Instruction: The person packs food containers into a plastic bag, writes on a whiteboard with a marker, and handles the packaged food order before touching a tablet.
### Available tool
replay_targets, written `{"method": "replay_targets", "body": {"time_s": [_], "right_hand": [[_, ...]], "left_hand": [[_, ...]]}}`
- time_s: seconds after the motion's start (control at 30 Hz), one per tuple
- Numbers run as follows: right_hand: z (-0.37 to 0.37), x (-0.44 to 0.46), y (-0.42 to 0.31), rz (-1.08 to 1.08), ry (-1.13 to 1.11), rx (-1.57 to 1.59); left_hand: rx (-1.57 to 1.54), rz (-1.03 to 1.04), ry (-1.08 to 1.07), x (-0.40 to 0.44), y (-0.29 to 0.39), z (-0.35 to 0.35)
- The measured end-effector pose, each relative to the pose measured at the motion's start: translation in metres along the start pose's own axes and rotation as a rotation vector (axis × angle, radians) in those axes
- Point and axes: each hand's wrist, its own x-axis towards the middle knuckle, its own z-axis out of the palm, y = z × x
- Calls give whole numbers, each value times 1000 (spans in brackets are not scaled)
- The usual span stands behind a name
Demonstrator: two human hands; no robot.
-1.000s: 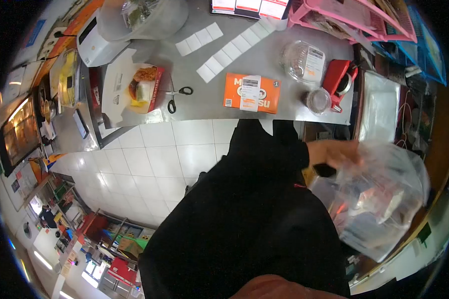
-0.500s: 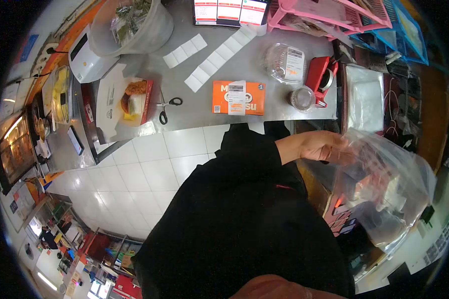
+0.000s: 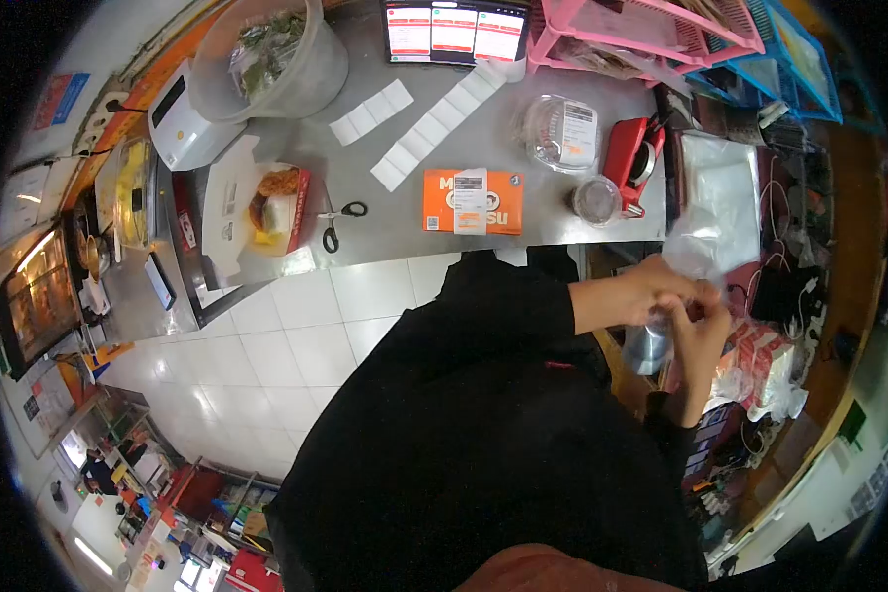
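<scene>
My left hand [image 3: 636, 294] reaches across from the left, its fingers pinched on a clear plastic bag [image 3: 696, 247]. Close against it, my right hand [image 3: 699, 335] comes up from the lower right with fingers bent and pressed together on the same bag. Part of the bag puffs out above the fingers, beside the counter's right end. Below my left hand shows a shiny silvery-blue rounded thing [image 3: 646, 350] whose kind I cannot make out. On the counter to the left are a small lidded tub [image 3: 597, 200] and a red tape dispenser [image 3: 633, 163].
The steel counter [image 3: 365, 222] bears an orange labelled box [image 3: 503, 202], a clear labelled container [image 3: 562, 133], scissors [image 3: 333, 225], an open food box [image 3: 288, 197] and label strips [image 3: 434, 128]. A stack of clear bags [image 3: 725, 187] lies right. Red-and-white packages [image 3: 765, 365] sit beyond my right hand.
The bag, spread wide at the right under my left hand, is now bunched small between both hands. My right hand has come into view. The red-and-white packages show more plainly.
</scene>
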Motion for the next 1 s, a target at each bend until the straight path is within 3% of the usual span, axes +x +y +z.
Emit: {"method": "replay_targets", "body": {"time_s": [0.03,0.1,0.17,0.2,0.23,0.27,0.33,0.43,0.47,0.5,0.57,0.6,0.63,0.7,0.73,0.77,0.83,0.87,0.93,0.97,1.0], "right_hand": [[3,1,10,-14,-34,32],[-9,4,30,-158,-60,-56],[-43,4,64,-287,68,-224],[-62,0,78,-291,182,-273],[-76,-6,79,-161,346,-111],[-89,-13,85,-133,401,-50],[-118,-27,107,-181,410,-27],[-109,-21,118,-137,280,-262],[-88,-15,83,-103,278,-324],[-68,-11,36,-311,262,-427],[-41,3,7,-473,197,-478],[-20,6,22,-420,161,-426],[-4,4,39,-367,135,-373],[-18,8,118,-239,297,-383],[-36,12,143,-181,377,-389],[-50,9,136,-83,396,-199],[-64,7,103,53,459,230],[-72,4,94,85,482,466],[-92,-10,125,-226,179,510],[-102,-17,139,-366,12,554],[-106,-8,117,-232,-91,984]], "left_hand": [[98,-155,-13,11,-2,-19],[343,65,-77,1,3,-25],[1066,192,223,-29,56,-26],[1139,778,436,-14,52,-58],[1184,480,571,-41,85,-44],[1199,674,678,-48,98,-65],[1182,832,793,-51,106,-82],[1193,777,823,-49,108,-61],[1250,805,838,-42,97,-41],[1395,869,746,-29,79,-29],[1552,1040,464,-10,37,3],[1561,1145,264,-8,25,16],[1594,1217,307,-6,27,15],[1648,1371,395,4,46,4],[1681,1325,665,-1,67,-10],[1538,911,943,9,82,-38],[1906,734,607,-18,105,-81],[1484,235,289,-37,119,-58],[250,286,42,-69,90,-60],[140,258,-207,-73,99,-67],[28,224,-447,-75,109,-79]]}}
